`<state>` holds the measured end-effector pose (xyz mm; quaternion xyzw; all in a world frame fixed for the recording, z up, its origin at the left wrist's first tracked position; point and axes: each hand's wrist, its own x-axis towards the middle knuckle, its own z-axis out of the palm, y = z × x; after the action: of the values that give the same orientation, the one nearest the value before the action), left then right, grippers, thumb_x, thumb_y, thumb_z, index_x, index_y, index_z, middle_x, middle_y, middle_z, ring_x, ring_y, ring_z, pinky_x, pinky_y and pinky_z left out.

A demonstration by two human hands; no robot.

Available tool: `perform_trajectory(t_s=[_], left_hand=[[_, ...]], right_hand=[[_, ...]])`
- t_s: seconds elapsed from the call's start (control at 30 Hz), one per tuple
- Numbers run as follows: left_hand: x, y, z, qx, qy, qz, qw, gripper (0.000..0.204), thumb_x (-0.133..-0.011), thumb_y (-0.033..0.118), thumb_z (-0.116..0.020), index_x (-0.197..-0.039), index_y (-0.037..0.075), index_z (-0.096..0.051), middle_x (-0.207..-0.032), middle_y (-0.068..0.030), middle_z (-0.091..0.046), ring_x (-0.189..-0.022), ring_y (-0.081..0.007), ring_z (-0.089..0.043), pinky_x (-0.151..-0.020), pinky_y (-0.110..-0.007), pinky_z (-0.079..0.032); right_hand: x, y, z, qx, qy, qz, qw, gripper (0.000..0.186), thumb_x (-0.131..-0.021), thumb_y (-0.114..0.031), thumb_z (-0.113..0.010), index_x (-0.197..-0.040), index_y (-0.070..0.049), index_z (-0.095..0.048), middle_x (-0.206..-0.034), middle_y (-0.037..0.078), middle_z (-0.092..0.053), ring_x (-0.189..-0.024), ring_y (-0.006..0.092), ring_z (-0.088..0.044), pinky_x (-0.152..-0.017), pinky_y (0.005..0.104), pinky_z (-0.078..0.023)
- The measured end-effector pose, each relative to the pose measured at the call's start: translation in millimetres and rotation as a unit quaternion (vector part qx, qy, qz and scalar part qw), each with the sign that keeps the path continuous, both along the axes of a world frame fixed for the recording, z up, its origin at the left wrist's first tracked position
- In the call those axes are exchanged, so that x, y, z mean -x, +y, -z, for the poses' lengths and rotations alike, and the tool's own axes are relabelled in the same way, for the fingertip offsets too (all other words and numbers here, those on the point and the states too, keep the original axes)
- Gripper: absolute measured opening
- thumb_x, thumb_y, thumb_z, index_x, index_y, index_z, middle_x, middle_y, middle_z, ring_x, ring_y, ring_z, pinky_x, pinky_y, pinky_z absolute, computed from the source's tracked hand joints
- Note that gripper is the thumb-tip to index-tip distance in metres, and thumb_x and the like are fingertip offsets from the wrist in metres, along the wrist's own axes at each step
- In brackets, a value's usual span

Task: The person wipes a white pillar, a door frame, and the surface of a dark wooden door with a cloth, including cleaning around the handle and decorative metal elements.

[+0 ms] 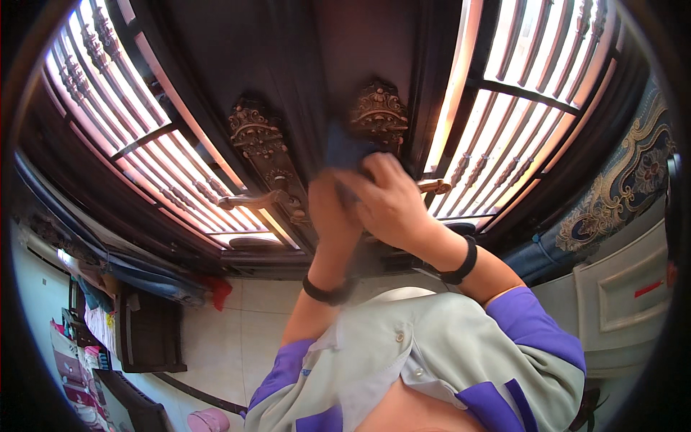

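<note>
Both my hands are raised against a dark double door with ornate bronze handle plates. My right hand [392, 201] presses a dark blue cloth [344, 150] against the door just below the right handle plate [379, 108]. My left hand [329, 212] lies under the right one, partly hidden, touching the same cloth. The left lever handle [253, 201] juts out to the left of my hands, below its own plate [255, 133]. The tip of the right lever [436, 186] shows past my right hand. Black bands circle both wrists.
Glazed panels with turned bars [144, 137] flank the door on both sides. A patterned blue and gold cloth [626, 187] hangs at right above a pale cabinet [619, 288]. A red cloth [218, 291], a black box [147, 331] and pink footwear [209, 420] lie on the tiled floor.
</note>
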<state>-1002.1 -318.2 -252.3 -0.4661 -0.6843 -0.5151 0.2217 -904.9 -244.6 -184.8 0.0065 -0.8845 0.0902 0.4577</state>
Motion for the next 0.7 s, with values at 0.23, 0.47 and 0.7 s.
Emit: perform_trajectory(t_s=[0.23,0.47,0.7], left_hand=[[30,12,-46,-0.067,0.213,0.015,0.975,0.036,-0.084,0.002,-0.045,-0.119,-0.002,-0.049,-0.113,-0.0200,-0.055,-0.097,-0.0375,-0.052,-0.083,-0.043,-0.043],[46,12,-1,-0.043,0.209,0.005,0.977,0.032,-0.087,0.006,-0.048,-0.118,-0.002,-0.051,-0.115,-0.0179,-0.056,-0.096,-0.0357,-0.053,-0.084,-0.044,-0.043],[27,11,-19,-0.083,0.094,-0.021,0.992,0.035,-0.073,-0.005,-0.049,-0.107,-0.002,-0.058,-0.106,-0.0169,-0.060,-0.094,-0.0358,-0.055,-0.086,-0.041,-0.043]], right_hand=[[0,21,2,0.045,0.030,0.064,0.996,0.042,-0.066,-0.003,-0.061,-0.107,-0.013,-0.060,-0.090,0.014,-0.048,-0.078,0.0326,-0.053,-0.064,0.0393,-0.047],[26,22,48,-0.096,0.051,0.094,0.990,0.029,-0.070,-0.012,-0.058,-0.099,-0.014,-0.060,-0.076,0.006,-0.048,-0.068,0.0252,-0.053,-0.055,0.0345,-0.044],[13,20,46,-0.060,0.065,0.068,0.994,0.033,-0.072,-0.013,-0.055,-0.105,-0.015,-0.057,-0.086,0.007,-0.048,-0.075,0.0252,-0.052,-0.059,0.0346,-0.045]])
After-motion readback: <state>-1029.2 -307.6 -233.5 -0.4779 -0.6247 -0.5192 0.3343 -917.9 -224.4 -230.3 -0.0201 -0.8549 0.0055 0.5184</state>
